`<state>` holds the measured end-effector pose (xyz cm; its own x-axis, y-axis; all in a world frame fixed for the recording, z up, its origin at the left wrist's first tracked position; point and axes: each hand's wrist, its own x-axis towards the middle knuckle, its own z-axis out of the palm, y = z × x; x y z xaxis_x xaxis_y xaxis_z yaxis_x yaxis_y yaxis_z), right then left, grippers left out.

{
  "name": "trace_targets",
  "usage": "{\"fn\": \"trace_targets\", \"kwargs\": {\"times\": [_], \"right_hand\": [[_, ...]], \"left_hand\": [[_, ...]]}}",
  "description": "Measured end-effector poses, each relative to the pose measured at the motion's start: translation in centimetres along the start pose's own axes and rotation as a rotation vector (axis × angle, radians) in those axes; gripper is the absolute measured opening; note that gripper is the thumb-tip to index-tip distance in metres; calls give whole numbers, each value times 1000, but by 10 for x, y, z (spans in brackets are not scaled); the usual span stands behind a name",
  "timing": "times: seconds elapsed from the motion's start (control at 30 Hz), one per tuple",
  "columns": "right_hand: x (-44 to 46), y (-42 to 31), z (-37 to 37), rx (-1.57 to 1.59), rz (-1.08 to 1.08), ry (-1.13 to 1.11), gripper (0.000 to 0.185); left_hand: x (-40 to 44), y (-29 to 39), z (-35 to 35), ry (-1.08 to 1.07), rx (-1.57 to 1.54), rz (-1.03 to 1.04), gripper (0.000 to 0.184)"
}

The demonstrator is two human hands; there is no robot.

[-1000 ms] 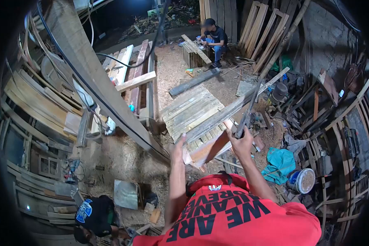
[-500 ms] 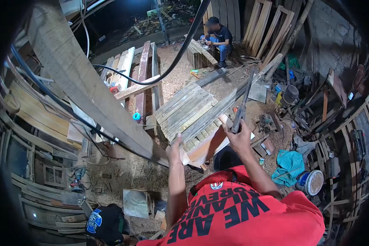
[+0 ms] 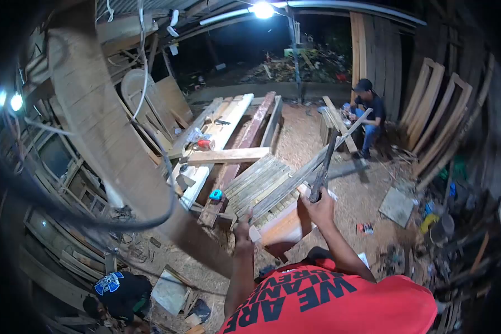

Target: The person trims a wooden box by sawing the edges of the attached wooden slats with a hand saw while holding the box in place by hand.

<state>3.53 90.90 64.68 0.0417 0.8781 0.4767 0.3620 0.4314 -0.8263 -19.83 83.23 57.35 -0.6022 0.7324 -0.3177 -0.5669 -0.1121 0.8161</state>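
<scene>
My right hand [image 3: 319,210] is closed around the lower end of a long, narrow dark tool [image 3: 324,175], which points up and away; its exact kind is unclear. My left hand [image 3: 243,231] is closed at the left end of a reddish wooden board [image 3: 286,224], thumb upward, with part of the grip hidden. The board stands along the near side of a slatted wooden bench [image 3: 261,181]. Across the bench runs a long grey batten [image 3: 312,168], passing just beyond both hands.
A thick wooden post [image 3: 114,128] and a blurred dark cable [image 3: 94,220] stand close on my left. Planks [image 3: 222,142] hold a blue tape measure [image 3: 216,195]. One person [image 3: 368,114] sits at the back right; another [image 3: 122,295] crouches at lower left.
The view has tilted up and swung left, bringing the lamp and more planks into sight. Both hands keep nearly the same places at the board and dark tool.
</scene>
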Motion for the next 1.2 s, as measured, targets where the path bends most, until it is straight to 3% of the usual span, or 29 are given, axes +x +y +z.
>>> {"fn": "trace_targets", "kwargs": {"times": [0.3,0.43,0.67,0.87,1.0,1.2], "right_hand": [[174,91,-1,-17,2,-167,37],[221,88,-24,29,22,-271,36],[256,136,-13,105,151,-277,32],[289,176,5,36,123,-314,34],[322,196,43,60,175,-302,35],[414,227,133,36,224,-295,35]], "left_hand": [[115,-65,105,220,164,8,62],[51,-32,192,259,159,128,64],[73,-21,244,292,179,128,39],[125,-32,270,278,174,186,34],[177,-22,284,269,219,114,35],[325,-40,294,267,179,69,41]]}}
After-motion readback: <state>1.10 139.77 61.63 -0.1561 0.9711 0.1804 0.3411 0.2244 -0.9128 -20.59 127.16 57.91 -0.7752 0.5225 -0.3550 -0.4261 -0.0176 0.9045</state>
